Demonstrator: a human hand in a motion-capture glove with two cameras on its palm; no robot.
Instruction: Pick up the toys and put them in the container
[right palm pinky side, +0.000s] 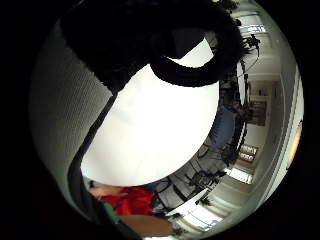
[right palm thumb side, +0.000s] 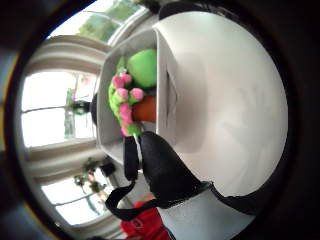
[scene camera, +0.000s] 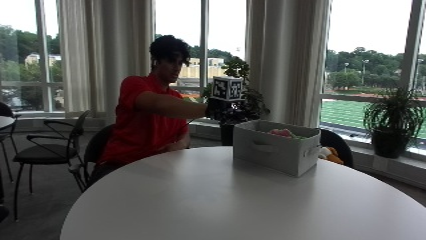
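A grey fabric container (scene camera: 273, 150) stands on the round white table (scene camera: 200, 200), toward its far side. Green and pink toys (scene camera: 282, 132) peek over its rim. My gloved right hand (scene camera: 217, 107) hangs in the air just left of the container, above the table's far edge, its fingers loosely curled with nothing in them. The thumb side palm view looks into the container (right palm thumb side: 167, 95): a green plush toy (right palm thumb side: 142, 67) with pink bumps (right palm thumb side: 125, 95) lies there beside something orange (right palm thumb side: 145, 107). Glove fingers (right palm thumb side: 162, 170) show in front of the table (right palm thumb side: 230, 100).
Black chairs (scene camera: 46, 150) stand at the left. A potted plant (scene camera: 236, 102) sits on the sill behind the container, another (scene camera: 393, 125) at the right. An orange and pale thing (scene camera: 329, 155) lies on a dark chair behind the container.
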